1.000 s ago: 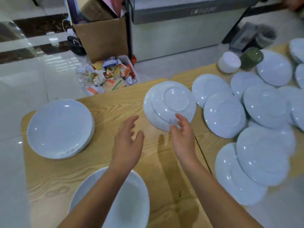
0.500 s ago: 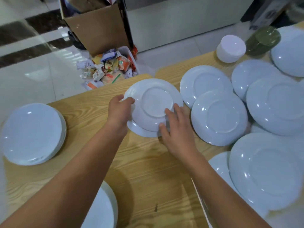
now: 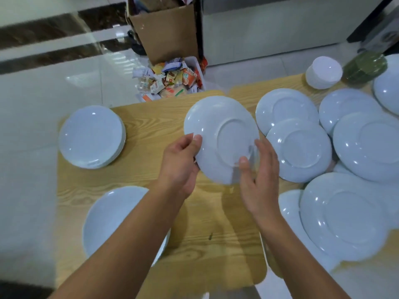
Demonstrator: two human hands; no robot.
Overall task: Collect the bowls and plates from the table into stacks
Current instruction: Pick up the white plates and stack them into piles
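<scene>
The left hand (image 3: 179, 162) pinches the upturned plate (image 3: 220, 134) by its rim above the table (image 3: 151, 126); the right hand (image 3: 258, 178), fingers nearly straight, steadies its edge. Best turn it face-up, then lower it centred on the stack (image 3: 91, 137)

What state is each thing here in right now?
held plate: upside down, in the air
left hand: grips its left rim
right hand: touches its right rim
far-left stack: right side up, piled
right-side plates: upside down, overlapping
cardboard box: open
</scene>
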